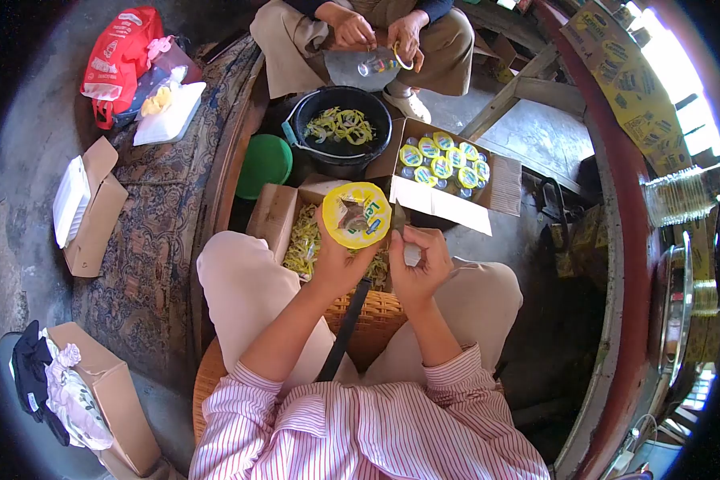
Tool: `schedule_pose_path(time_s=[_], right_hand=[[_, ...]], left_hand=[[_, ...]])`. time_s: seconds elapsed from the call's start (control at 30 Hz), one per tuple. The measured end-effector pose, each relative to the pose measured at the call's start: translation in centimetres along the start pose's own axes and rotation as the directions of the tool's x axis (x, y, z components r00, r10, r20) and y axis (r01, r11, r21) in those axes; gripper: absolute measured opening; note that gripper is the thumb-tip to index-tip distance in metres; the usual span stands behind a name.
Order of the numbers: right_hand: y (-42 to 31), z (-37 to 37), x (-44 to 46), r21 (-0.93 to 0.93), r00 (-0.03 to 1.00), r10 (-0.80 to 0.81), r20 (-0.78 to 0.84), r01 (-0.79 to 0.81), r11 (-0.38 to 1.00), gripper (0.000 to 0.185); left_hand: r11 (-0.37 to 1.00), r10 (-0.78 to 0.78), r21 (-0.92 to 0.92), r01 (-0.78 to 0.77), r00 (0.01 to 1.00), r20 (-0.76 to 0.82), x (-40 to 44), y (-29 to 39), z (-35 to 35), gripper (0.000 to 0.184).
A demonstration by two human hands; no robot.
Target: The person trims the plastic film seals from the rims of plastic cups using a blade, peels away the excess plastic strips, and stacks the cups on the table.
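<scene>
In the middle of the head view, my left hand (pixel 340 260) is closed around a plastic cup (pixel 352 214) with a yellow printed rim, its top facing me. The middle of the printed lid looks cut or torn away. Just right of the cup, my right hand (pixel 421 260) is closed on a small knife (pixel 398 218), its greyish blade upright beside the rim; the handle is mostly hidden by my fingers. Beneath my hands, a cardboard box (pixel 274 218) holds a heap of yellow plastic strips (pixel 302 246).
Ahead stands a black bucket (pixel 296 120) with yellow rings inside, beside a green basin (pixel 264 166). A carton (pixel 500 188) of yellow-lidded cups is at right. Opposite, a co-worker's hands (pixel 408 36) hold a clear cup (pixel 378 66) and a yellow ring. A red bag (pixel 120 60) lies left.
</scene>
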State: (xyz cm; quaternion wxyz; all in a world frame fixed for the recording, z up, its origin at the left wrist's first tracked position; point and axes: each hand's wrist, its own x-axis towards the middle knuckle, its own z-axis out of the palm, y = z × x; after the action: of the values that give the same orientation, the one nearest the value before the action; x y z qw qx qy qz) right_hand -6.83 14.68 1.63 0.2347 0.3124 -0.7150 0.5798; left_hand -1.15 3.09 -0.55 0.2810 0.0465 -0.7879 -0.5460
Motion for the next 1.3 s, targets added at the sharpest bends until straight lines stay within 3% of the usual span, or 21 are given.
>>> schedule_pose_path(time_s=[0.1, 0.3, 0.6, 0.8, 0.97, 1.17, 1.23, 1.3], right_hand=[[-0.2, 0.2, 0.3, -0.031, 0.999, -0.048, -0.017, 0.048, 0.998, 0.017], [0.0, 0.5, 0.1, -0.089, 0.996, -0.086, -0.021, 0.084, 0.992, 0.018], [-0.3, 0.7, 0.9, -0.135, 0.994, -0.105, -0.016, 0.102, 0.986, 0.018], [0.0, 0.4, 1.0, -0.112, 0.996, -0.088, 0.006, 0.088, 0.990, 0.017], [-0.3, 0.5, 1.1, -0.078, 0.998, -0.058, -0.007, 0.058, 0.995, 0.016], [-0.3, 0.6, 0.7, -0.075, 0.999, -0.049, -0.004, 0.048, 0.996, 0.016], [-0.3, 0.6, 0.9, -0.094, 0.998, -0.060, -0.011, 0.059, 0.994, 0.016], [-0.4, 0.5, 1.0, -0.118, 0.998, -0.057, -0.003, 0.056, 0.991, 0.016]], left_hand=[[0.999, 0.035, 0.030, -0.034, 0.999, -0.023, 0.1, 0.4, 0.1, 0.055], [0.991, -0.069, -0.123, 0.057, 0.993, -0.099, -0.9, -0.2, 1.1, 0.047], [0.996, 0.000, 0.087, 0.005, 0.998, -0.056, -1.2, -0.3, 1.1, 0.043], [0.989, -0.082, -0.126, 0.075, 0.995, -0.056, -1.1, -0.8, 1.1, 0.045], [0.997, -0.062, -0.036, 0.061, 0.997, -0.034, -1.2, -1.1, 0.9, 0.045], [0.986, -0.106, -0.134, 0.095, 0.991, -0.076, -1.3, -1.0, 1.3, 0.042], [0.999, -0.035, 0.018, 0.036, 0.997, -0.063, -1.1, -0.4, 1.1, 0.045], [0.927, 0.101, 0.361, -0.104, 0.994, 0.028, -1.0, 0.3, 0.5, 0.056]])
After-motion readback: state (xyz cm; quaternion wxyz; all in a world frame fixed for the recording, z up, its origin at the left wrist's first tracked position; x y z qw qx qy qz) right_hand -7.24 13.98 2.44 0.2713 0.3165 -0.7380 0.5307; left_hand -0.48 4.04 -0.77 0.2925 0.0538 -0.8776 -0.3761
